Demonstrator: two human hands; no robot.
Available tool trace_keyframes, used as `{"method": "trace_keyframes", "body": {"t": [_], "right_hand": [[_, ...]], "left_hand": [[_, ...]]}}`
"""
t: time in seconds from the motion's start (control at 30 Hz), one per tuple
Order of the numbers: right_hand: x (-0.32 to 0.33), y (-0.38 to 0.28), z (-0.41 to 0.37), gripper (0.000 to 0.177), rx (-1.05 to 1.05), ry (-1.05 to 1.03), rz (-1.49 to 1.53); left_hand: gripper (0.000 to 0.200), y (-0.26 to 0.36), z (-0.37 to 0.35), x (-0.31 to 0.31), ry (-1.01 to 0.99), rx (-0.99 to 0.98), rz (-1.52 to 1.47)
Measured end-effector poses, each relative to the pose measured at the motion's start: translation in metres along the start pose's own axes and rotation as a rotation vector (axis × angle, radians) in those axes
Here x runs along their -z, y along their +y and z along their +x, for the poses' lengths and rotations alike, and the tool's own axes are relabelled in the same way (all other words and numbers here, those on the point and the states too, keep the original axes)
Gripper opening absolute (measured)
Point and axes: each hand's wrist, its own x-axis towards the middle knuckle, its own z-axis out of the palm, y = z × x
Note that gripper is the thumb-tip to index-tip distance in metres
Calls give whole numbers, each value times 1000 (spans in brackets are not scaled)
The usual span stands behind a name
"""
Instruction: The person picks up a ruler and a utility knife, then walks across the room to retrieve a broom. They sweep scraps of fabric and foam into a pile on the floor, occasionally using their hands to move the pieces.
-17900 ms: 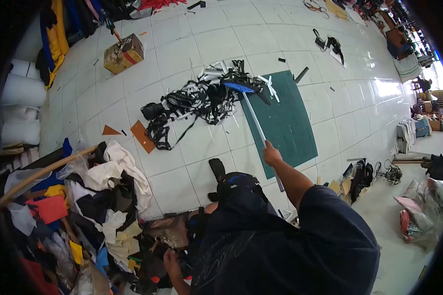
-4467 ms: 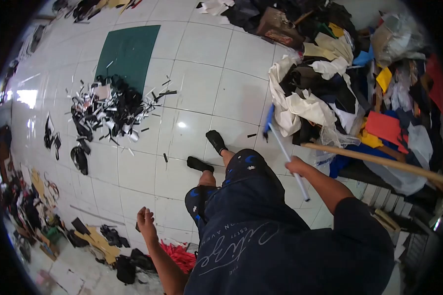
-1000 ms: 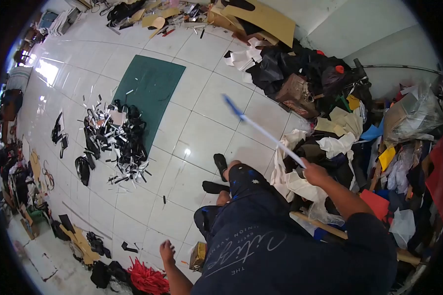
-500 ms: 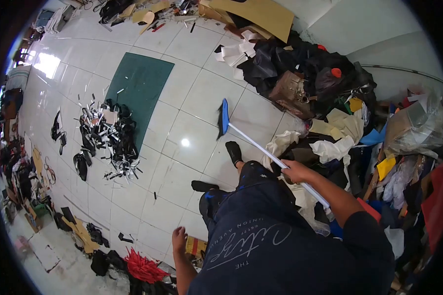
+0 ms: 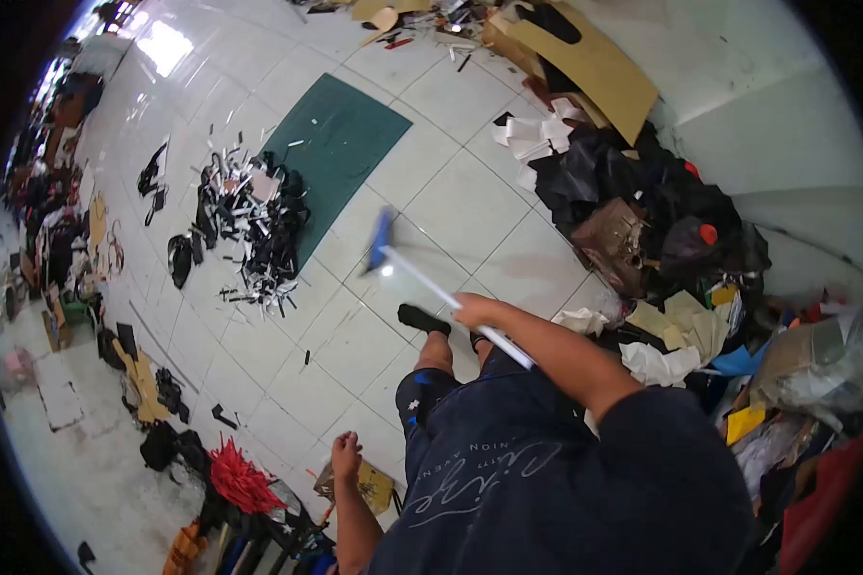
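Observation:
My right hand [image 5: 477, 311] is closed around the white handle of a broom [image 5: 431, 287]. The broom's blue head [image 5: 382, 240], blurred by motion, is over the tiled floor, to the right of a heap of black and white scraps [image 5: 252, 225]. Beneath part of that heap lies a dark green mat [image 5: 340, 144]. My left hand [image 5: 346, 448] hangs at my side, its fingers loosely bent and nothing visible in them. Near it on the floor is a yellowish box [image 5: 378, 489].
Piled black material [image 5: 609, 182] and a tan sheet [image 5: 599, 67] lie along the right wall. Plastic bags [image 5: 805, 369] and scraps crowd my right side. At lower left lies a bunch of red strips [image 5: 243, 479]. Black pieces [image 5: 153, 182] are scattered left of the heap.
The broom has swung left toward the heap, with my right hand still around its handle. I have stepped forward, and the view has shifted. My left hand still hangs at my side.

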Motion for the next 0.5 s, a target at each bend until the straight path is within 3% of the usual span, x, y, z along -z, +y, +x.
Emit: {"method": "trace_keyframes", "body": {"t": [0.03, 0.1, 0.2, 0.33, 0.5], "right_hand": [[-1, -40, 20, 41, -9, -106, -19], [-23, -88, 38, 40, 94, -100, -20], [-4, -118, 17, 46, 229, -19, -79], [50, -93, 1, 60, 183, 199, -92], [177, -106, -8, 58, -156, 401, -435]], "left_hand": [[32, -51, 35, 24, -129, 71, 61], [29, -26, -4, 22, -101, 205, 269], [31, -26, 3, 24, 17, 199, -31], [31, -25, 25, 41, 89, 150, -230], [35, 24, 35, 35, 157, 130, -340]]}}
